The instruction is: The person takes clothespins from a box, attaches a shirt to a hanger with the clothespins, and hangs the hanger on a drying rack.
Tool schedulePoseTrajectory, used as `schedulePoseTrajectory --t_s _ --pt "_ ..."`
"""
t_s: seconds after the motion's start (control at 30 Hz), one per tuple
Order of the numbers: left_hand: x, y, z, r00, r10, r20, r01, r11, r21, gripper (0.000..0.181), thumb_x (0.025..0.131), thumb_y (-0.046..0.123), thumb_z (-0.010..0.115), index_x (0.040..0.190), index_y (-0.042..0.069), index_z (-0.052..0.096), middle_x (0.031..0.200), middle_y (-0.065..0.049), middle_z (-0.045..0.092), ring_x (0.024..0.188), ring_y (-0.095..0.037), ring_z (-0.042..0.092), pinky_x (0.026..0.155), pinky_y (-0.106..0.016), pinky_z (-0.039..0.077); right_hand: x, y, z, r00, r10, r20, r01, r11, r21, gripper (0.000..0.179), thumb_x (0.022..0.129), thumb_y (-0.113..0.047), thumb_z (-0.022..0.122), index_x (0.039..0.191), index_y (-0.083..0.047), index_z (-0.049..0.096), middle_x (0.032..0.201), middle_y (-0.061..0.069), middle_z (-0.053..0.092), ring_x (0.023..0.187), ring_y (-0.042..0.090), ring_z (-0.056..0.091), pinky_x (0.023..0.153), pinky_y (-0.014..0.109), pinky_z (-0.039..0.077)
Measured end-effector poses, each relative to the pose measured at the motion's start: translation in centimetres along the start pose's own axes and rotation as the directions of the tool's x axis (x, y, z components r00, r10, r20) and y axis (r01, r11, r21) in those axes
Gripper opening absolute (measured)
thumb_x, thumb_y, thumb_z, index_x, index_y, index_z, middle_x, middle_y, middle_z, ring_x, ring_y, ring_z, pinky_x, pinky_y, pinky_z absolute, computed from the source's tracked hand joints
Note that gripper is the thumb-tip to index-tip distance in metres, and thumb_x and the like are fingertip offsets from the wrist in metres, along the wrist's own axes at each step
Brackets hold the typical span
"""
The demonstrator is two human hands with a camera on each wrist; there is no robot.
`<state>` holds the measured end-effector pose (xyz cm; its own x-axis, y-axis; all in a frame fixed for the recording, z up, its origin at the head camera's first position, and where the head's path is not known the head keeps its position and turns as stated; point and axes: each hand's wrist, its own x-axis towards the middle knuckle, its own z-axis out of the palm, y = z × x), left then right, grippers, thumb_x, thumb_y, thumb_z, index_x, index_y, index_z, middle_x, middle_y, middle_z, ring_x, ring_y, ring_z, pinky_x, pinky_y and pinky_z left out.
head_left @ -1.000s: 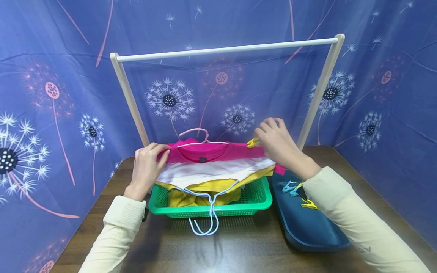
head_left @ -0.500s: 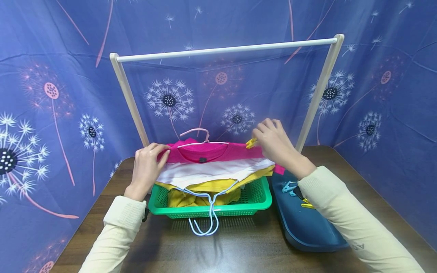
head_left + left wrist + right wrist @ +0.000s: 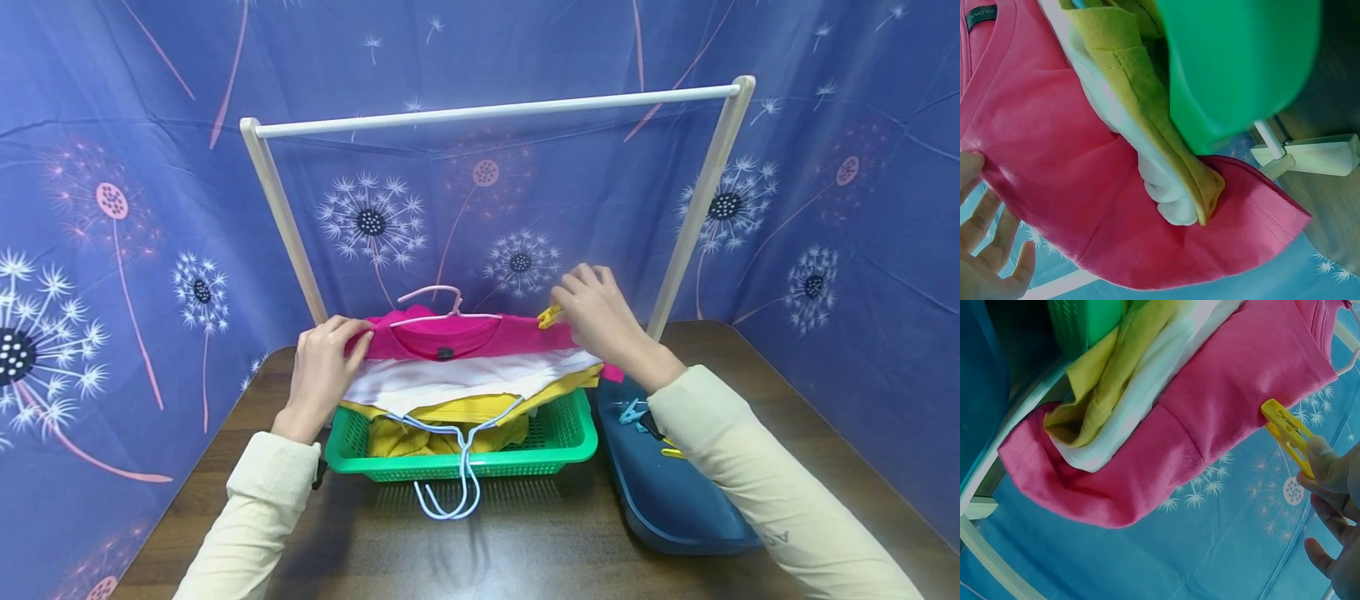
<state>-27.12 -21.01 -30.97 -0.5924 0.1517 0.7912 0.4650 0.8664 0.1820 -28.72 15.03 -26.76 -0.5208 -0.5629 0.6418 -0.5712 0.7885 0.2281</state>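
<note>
A pink shirt (image 3: 517, 335) with a pale pink hanger (image 3: 441, 289) in its neck lies over a white shirt (image 3: 457, 379) and a yellow shirt (image 3: 457, 410). My left hand (image 3: 321, 367) pinches the pink shirt's left shoulder edge between thumb and fingers. On the other shoulder, a yellow clothespin (image 3: 1288, 434) sits with its tip on the fabric's upper edge. The thumb and forefinger of my right hand (image 3: 600, 312) squeeze its rear end. Two light blue hangers (image 3: 465, 450) stick out of the pile towards me, hooks down.
Under the clothes stands a green basket (image 3: 577, 433) with more yellow cloth inside. To its right, a dark blue tray (image 3: 690, 512) holds light blue clothespins (image 3: 633, 411) and a yellow one (image 3: 672, 450). Behind rises a rack with a white rail (image 3: 495, 108) and wooden posts.
My right hand has shifted slightly left and down with the clothespin along the shirt's shoulder. The hanger hook has moved a little to the right. My left hand has stayed put.
</note>
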Motion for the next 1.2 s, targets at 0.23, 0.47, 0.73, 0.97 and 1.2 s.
schedulePoseTrajectory --t_s 0.23,0.47,0.73,0.97,1.2 --pt "-0.1 -0.1 -0.1 1.0 0.007 -0.004 -0.007 1.0 -0.006 0.009 0.081 0.017 0.068 0.088 0.01 0.071 0.085 -0.007 0.068 0.077 -0.029 0.064 0.071 -0.047 0.042 -0.1 0.0 0.6 1.0 -0.012 -0.015 0.012 1.0 0.013 0.022 0.066 0.006 0.071 0.082 -0.006 0.062 0.084 0.007 0.061 0.091 0.027 0.051 0.088 0.05 0.038" --pt "-0.1 -0.2 -0.2 1.0 0.012 -0.012 -0.013 1.0 -0.024 0.01 0.081 0.016 0.069 0.088 0.009 0.071 0.084 -0.008 0.068 0.075 -0.028 0.064 0.068 -0.046 0.045 0.0 -0.1 1.2 1.0 -0.023 -0.004 0.023 0.999 0.024 0.024 0.065 0.009 0.069 0.082 -0.005 0.063 0.084 0.008 0.061 0.091 0.026 0.051 0.088 0.048 0.038" --pt "-0.1 -0.3 -0.2 1.0 -0.003 0.0 0.003 1.0 -0.027 0.011 0.081 0.016 0.069 0.089 0.009 0.071 0.084 -0.007 0.068 0.075 -0.028 0.064 0.069 -0.045 0.045 -0.3 0.3 1.9 1.0 0.009 0.022 -0.011 0.996 0.083 0.021 0.07 0.004 0.069 0.087 -0.007 0.065 0.087 0.006 0.061 0.093 0.026 0.05 0.088 0.048 0.037" --pt "0.0 -0.3 -0.1 1.0 0.002 -0.006 -0.003 0.999 -0.033 0.011 0.081 0.016 0.069 0.089 0.009 0.071 0.084 -0.008 0.068 0.076 -0.028 0.065 0.07 -0.044 0.045 -1.2 1.1 1.6 0.999 -0.002 0.032 -0.002 0.992 0.128 0.023 0.076 -0.012 0.072 0.097 -0.011 0.063 0.094 0.004 0.061 0.094 0.025 0.049 0.085 0.049 0.037" --pt "0.1 -0.3 -0.2 1.0 -0.022 -0.003 0.022 0.999 -0.039 0.012 0.082 0.017 0.068 0.089 0.008 0.071 0.086 -0.008 0.068 0.079 -0.028 0.065 0.071 -0.044 0.045 -2.0 2.0 1.0 0.995 0.054 0.082 -0.063 0.992 0.108 0.047 0.074 -0.017 0.075 0.117 -0.008 0.056 0.111 0.01 0.06 0.102 0.028 0.048 0.086 0.05 0.036"
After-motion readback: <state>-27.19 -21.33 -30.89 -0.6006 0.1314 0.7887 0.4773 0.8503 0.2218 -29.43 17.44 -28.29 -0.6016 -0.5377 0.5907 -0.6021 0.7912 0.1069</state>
